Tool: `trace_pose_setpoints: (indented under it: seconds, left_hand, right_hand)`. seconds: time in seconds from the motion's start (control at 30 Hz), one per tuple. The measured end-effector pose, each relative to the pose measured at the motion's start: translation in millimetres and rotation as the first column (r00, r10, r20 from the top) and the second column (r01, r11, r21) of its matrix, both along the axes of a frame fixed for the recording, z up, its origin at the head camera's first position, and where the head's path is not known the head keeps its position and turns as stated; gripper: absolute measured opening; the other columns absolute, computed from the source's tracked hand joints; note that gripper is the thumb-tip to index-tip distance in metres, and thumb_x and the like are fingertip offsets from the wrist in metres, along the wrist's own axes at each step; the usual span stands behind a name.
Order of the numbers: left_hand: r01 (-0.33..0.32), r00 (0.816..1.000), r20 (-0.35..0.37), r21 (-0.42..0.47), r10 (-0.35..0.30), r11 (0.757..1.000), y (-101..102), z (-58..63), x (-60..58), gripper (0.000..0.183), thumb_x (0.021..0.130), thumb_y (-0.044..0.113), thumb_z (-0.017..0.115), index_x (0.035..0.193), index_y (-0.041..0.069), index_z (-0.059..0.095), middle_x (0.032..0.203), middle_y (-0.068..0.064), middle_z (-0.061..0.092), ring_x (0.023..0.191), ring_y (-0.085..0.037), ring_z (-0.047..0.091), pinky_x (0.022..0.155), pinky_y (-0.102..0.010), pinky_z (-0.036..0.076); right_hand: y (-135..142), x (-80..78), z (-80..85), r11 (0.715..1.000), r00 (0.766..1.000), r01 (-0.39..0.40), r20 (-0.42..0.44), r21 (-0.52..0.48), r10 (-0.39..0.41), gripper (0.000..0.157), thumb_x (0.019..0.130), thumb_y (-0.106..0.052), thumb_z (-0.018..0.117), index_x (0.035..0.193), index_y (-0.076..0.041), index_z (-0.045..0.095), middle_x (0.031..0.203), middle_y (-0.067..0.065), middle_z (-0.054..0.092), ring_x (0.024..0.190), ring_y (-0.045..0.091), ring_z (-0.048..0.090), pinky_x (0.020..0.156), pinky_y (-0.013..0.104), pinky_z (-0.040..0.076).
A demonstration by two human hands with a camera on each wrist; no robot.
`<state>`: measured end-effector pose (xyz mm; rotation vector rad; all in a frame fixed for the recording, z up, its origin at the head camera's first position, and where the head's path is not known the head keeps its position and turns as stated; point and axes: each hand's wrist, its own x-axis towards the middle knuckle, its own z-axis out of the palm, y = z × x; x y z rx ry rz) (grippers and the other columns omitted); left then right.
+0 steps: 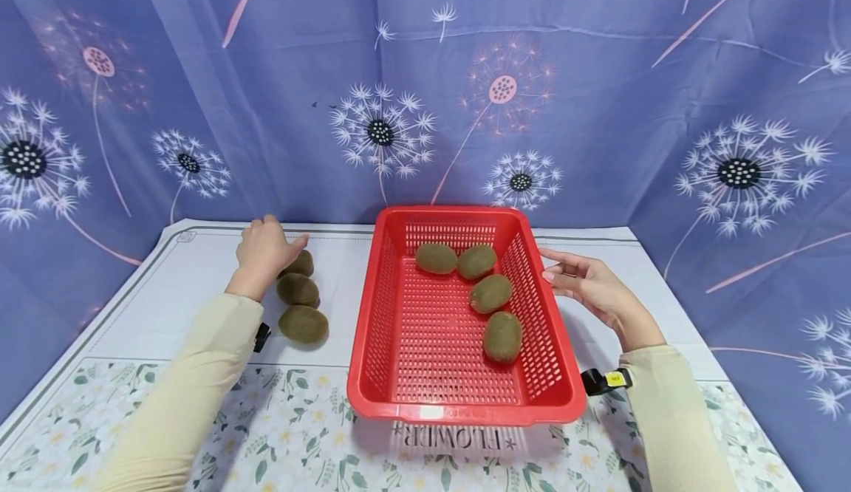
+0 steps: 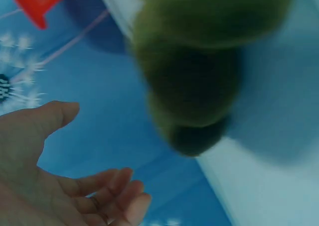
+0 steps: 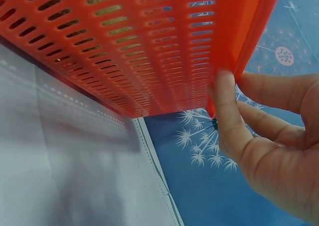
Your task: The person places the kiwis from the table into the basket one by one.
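Observation:
Several brown kiwis [image 1: 303, 324] lie in a short row on the left of the table. My left hand [image 1: 266, 248] is over the far end of that row, its thumb and fingers spread apart with nothing between them. The left wrist view shows this hand [image 2: 75, 171] beside the blurred kiwis [image 2: 194, 81]. To the right stands a red plastic basket [image 1: 459, 412] with slotted walls. Inside it are several kiwis [image 1: 503, 337], toward its back and right side. My right hand [image 1: 595, 289] pinches the basket's right rim between thumb and fingers, close up in the right wrist view [image 3: 279, 151].
A white cloth [image 1: 199, 278] with a floral front part [image 1: 292, 433] covers the table. Blue curtains [image 1: 292, 108] printed with dandelions hang behind and at both sides. Black wrist devices [image 1: 601, 381] sit near both sleeves.

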<state>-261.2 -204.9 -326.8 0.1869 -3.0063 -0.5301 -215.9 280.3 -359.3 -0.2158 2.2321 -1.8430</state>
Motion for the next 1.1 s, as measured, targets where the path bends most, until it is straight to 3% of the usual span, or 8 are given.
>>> trace_pose_setpoints:
  seconds: [0.13, 0.27, 0.4, 0.57, 0.77, 0.9, 1.1]
  left_hand:
    - [-0.027, 0.997, 0.079, 0.000, 0.027, 1.000, -10.3, -22.5, -4.6, 0.066, 0.094, 0.043, 0.051, 0.111, -0.021, 0.050, 0.114, -0.044, 0.045, 0.110, -0.058, 0.041, 0.083, -0.062, 0.043]
    - [-0.043, 0.981, 0.189, -0.016, 0.045, 0.999, -13.9, -36.6, -5.7, 0.070, 0.095, 0.048, 0.049, 0.110, -0.020, 0.055, 0.111, -0.046, 0.046, 0.108, -0.059, 0.042, 0.085, -0.062, 0.041]
    - [-0.065, 0.968, 0.239, -0.032, 0.071, 0.997, -13.1, -42.8, -8.6, 0.079, 0.094, 0.052, 0.049, 0.118, -0.024, 0.049, 0.114, -0.048, 0.044, 0.108, -0.059, 0.043, 0.086, -0.061, 0.041]
    - [-0.124, 0.946, 0.296, -0.051, 0.134, 0.991, -7.4, -46.4, -13.9, 0.088, 0.092, 0.059, 0.047, 0.123, -0.024, 0.046, 0.118, -0.047, 0.043, 0.109, -0.057, 0.043, 0.077, -0.055, 0.046]
    - [-0.176, 0.918, 0.347, -0.080, 0.193, 0.981, -2.0, -48.1, -19.9, 0.090, 0.091, 0.061, 0.047, 0.127, -0.022, 0.042, 0.121, -0.045, 0.041, 0.107, -0.053, 0.044, 0.070, -0.048, 0.046]
    - [-0.170, 0.922, 0.342, -0.070, 0.184, 0.983, -3.1, -49.8, -21.5, 0.087, 0.092, 0.057, 0.049, 0.128, -0.022, 0.042, 0.123, -0.045, 0.040, 0.111, -0.053, 0.042, 0.079, -0.051, 0.045]
    - [-0.143, 0.947, 0.280, -0.064, 0.155, 0.988, -5.5, -51.2, -22.4, 0.085, 0.089, 0.054, 0.055, 0.124, -0.023, 0.044, 0.119, -0.043, 0.044, 0.112, -0.052, 0.042, 0.087, -0.055, 0.043]
  right_hand:
    - [0.6, -0.2, -0.6, 1.000, 1.000, -0.004, -0.001, 0.005, 0.004, 0.061, 0.095, -0.012, 0.061, 0.147, 0.002, 0.033, 0.102, 0.003, 0.060, 0.092, 0.009, 0.065, 0.084, 0.027, 0.053]
    - [0.7, -0.2, -0.9, 1.000, 1.000, -0.012, -0.002, 0.009, 0.012, 0.062, 0.095, -0.013, 0.061, 0.147, 0.001, 0.033, 0.103, 0.003, 0.060, 0.093, 0.010, 0.065, 0.085, 0.028, 0.053]
    - [0.6, 0.0, -0.6, 1.000, 1.000, -0.013, -0.001, 0.006, 0.013, 0.062, 0.095, -0.013, 0.061, 0.147, 0.001, 0.032, 0.107, 0.002, 0.061, 0.095, 0.010, 0.065, 0.085, 0.028, 0.053]
    - [0.7, 0.3, -0.6, 1.000, 1.000, -0.012, 0.000, -0.002, 0.012, 0.062, 0.095, -0.012, 0.061, 0.147, 0.002, 0.032, 0.110, -0.001, 0.061, 0.096, 0.009, 0.066, 0.085, 0.027, 0.052]
    - [0.4, 0.3, -1.2, 1.000, 1.000, -0.011, -0.001, -0.011, 0.011, 0.061, 0.095, -0.011, 0.061, 0.147, 0.003, 0.032, 0.103, 0.002, 0.061, 0.093, 0.010, 0.065, 0.084, 0.027, 0.053]
    - [0.6, -0.1, -1.5, 1.000, 1.000, -0.011, -0.005, -0.006, 0.011, 0.061, 0.094, -0.011, 0.061, 0.147, 0.003, 0.033, 0.103, 0.002, 0.061, 0.093, 0.010, 0.065, 0.084, 0.028, 0.053]
    - [1.1, -0.7, -0.8, 1.000, 1.000, -0.009, -0.001, -0.003, 0.009, 0.061, 0.094, -0.011, 0.061, 0.147, 0.002, 0.033, 0.103, 0.002, 0.061, 0.093, 0.011, 0.065, 0.086, 0.029, 0.053]
